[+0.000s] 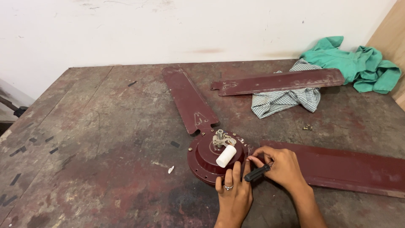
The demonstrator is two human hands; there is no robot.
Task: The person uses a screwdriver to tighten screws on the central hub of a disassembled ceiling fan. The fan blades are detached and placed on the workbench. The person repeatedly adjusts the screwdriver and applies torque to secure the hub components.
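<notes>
Left hand point(233, 195) braces near rim of maroon fan motor housing point(206, 158), fingers flat, holding nothing. Right hand point(283, 168) grips black-handled screwdriver point(257, 172), axis pointing left toward housing's right edge; right hand nearer. Blade point(350, 168) extends right.

Looks like repair workshop: scarred, paint-stained metal workbench point(105, 126), maroon ceiling fan motor hub point(211, 158) right at fingertips, detached fan blades point(190, 99) beyond fingers, rags point(287, 99) further back, loose screws point(307, 127), bare scuffed wall point(168, 29).
</notes>
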